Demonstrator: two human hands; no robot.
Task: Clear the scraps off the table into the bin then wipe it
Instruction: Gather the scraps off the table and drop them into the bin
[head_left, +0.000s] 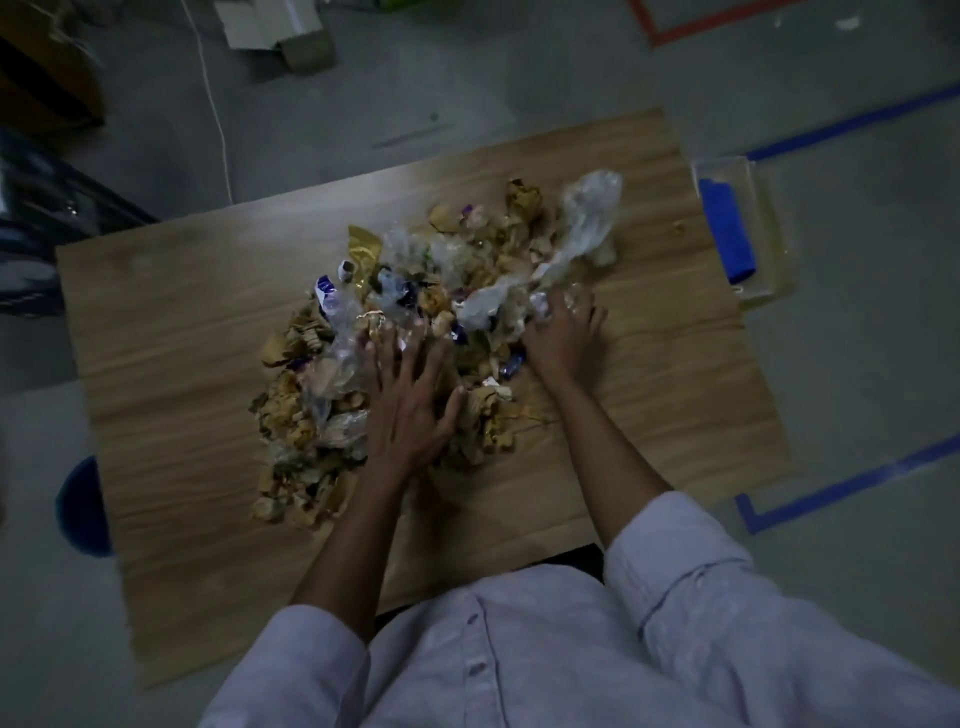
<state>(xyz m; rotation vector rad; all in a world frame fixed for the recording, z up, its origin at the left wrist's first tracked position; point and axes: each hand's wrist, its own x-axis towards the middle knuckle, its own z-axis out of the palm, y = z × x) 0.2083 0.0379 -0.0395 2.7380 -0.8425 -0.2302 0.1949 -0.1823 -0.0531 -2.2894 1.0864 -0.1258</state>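
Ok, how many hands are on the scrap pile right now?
2: left hand flat on the near middle of the brown paper and clear plastic scrap pile; right hand at its right edge.

The tabletop (171, 322) shows light brown wood grain. The scraps (395, 332) mix tan, gold, purple and clear pieces. The shirt (519, 660) is pale lavender. The floor tape (852, 483) is blue.

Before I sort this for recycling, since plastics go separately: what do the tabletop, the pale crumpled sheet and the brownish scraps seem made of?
Tabletop: wood or wood-look laminate, matt; grain lines show. Pale sheet: thin plastic film, glossy, see-through and crinkled. Brownish scraps: likely crumpled paper or dry peel, dull; too dim to settle.
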